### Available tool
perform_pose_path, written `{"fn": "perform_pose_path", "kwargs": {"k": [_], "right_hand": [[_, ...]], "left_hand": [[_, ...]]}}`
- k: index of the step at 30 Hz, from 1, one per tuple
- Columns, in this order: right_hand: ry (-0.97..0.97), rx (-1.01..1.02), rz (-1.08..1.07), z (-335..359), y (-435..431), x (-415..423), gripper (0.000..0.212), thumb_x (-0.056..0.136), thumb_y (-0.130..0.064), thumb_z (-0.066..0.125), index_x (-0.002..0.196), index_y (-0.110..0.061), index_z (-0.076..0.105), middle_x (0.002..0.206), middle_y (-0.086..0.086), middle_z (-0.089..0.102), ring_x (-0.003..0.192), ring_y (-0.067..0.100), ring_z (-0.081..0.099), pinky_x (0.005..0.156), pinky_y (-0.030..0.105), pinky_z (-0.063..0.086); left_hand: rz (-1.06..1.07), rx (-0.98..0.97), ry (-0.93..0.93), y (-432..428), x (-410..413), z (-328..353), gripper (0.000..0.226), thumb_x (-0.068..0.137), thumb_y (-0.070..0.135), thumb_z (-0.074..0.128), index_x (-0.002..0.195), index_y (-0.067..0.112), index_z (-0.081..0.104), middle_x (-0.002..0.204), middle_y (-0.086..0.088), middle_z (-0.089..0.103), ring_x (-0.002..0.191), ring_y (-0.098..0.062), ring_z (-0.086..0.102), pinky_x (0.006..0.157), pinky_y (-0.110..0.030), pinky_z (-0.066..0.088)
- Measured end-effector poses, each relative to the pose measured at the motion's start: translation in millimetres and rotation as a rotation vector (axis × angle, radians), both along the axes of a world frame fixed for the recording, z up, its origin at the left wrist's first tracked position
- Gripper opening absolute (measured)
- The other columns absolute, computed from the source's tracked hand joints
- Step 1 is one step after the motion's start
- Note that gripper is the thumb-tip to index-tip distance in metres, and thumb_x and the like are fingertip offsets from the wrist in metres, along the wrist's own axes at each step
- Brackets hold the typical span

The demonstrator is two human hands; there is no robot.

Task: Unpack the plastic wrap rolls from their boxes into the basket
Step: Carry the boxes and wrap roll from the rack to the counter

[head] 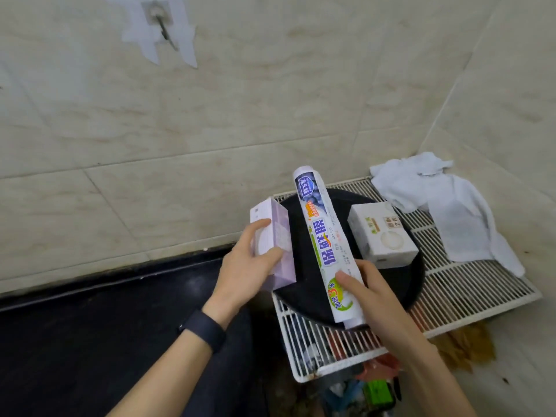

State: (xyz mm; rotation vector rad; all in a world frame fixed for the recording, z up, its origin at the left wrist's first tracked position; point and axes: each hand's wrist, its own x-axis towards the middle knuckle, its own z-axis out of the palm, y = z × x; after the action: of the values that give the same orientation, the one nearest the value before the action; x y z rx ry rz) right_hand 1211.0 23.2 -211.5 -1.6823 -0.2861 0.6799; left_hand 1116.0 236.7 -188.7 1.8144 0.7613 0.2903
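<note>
Near the centre of the frame, the left hand [245, 266] grips a pale lilac box [272, 245] by its near end, thumb on one face and fingers wrapped over the other, holding it just left of a round black tray [304, 281]. The right hand [368, 291] is closed around the lower end of a plastic wrap roll [326, 245] in a white printed wrapper with blue and green lettering; the roll points up and away toward the upper middle of the frame, lying across the tray from lower right to upper left, and whether it touches the tray cannot be told. The two hands are apart, the roll between them. A dark wristband [203, 329] sits on the left wrist. On the right part of the tray lies a white box [382, 236] with a round picture on its side. The tray rests on a white wire rack [469, 284] that runs to the right of the frame, and a crumpled white cloth [451, 206] is draped over the rack's far right corner. A dark countertop [90, 326] fills the lower left, and beige wall tiles [210, 100] fill the upper half, with a metal hook [164, 28] stuck at the upper left. Coloured items show blurred beneath the rack at the bottom.
</note>
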Motion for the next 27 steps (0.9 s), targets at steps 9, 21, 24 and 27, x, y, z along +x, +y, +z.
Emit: {"fn": "perform_pose_path", "kwargs": {"k": [9, 21, 24, 27], "right_hand": [[-0.015, -0.071, 0.355, -37.7, 132.5, -138.9, 0.032, 0.089, -0.03, 0.074, 0.113, -0.031, 0.054, 0.103, -0.026, 0.068, 0.093, -0.001, 0.069, 0.071, 0.022, 0.055], [0.126, -0.346, 0.424, -216.5, 261.6, -386.1, 0.023, 0.088, -0.018, 0.074, 0.103, -0.028, 0.059, 0.11, 0.001, 0.073, 0.092, 0.006, 0.07, 0.072, 0.018, 0.054], [0.162, -0.339, 0.406, -231.6, 282.6, -413.7, 0.023, 0.089, -0.018, 0.074, 0.104, -0.028, 0.059, 0.11, 0.004, 0.074, 0.097, 0.014, 0.071, 0.087, 0.035, 0.058], [0.159, -0.354, 0.434, -239.8, 297.9, -430.9, 0.03, 0.089, -0.021, 0.072, 0.116, -0.024, 0.058, 0.112, -0.002, 0.072, 0.1, 0.011, 0.069, 0.09, 0.032, 0.056]], "left_hand": [[0.421, 0.058, 0.196, 111.1, -228.0, -68.2, 0.061, 0.066, 0.045, 0.058, 0.125, 0.057, 0.046, 0.11, 0.004, 0.065, 0.096, -0.022, 0.063, 0.086, -0.041, 0.054], [0.479, -0.076, 0.511, 175.7, -461.2, -213.6, 0.071, 0.076, 0.036, 0.063, 0.141, 0.05, 0.038, 0.141, -0.002, 0.045, 0.11, -0.02, 0.058, 0.095, -0.032, 0.038], [0.437, -0.085, 0.485, 184.4, -474.5, -225.0, 0.072, 0.076, 0.033, 0.066, 0.141, 0.05, 0.039, 0.142, -0.001, 0.044, 0.092, 0.0, 0.059, 0.097, -0.029, 0.039], [0.403, -0.065, 0.485, 190.5, -476.8, -235.9, 0.074, 0.075, 0.035, 0.067, 0.14, 0.053, 0.038, 0.146, 0.002, 0.038, 0.118, -0.022, 0.056, 0.099, -0.032, 0.04]]}}
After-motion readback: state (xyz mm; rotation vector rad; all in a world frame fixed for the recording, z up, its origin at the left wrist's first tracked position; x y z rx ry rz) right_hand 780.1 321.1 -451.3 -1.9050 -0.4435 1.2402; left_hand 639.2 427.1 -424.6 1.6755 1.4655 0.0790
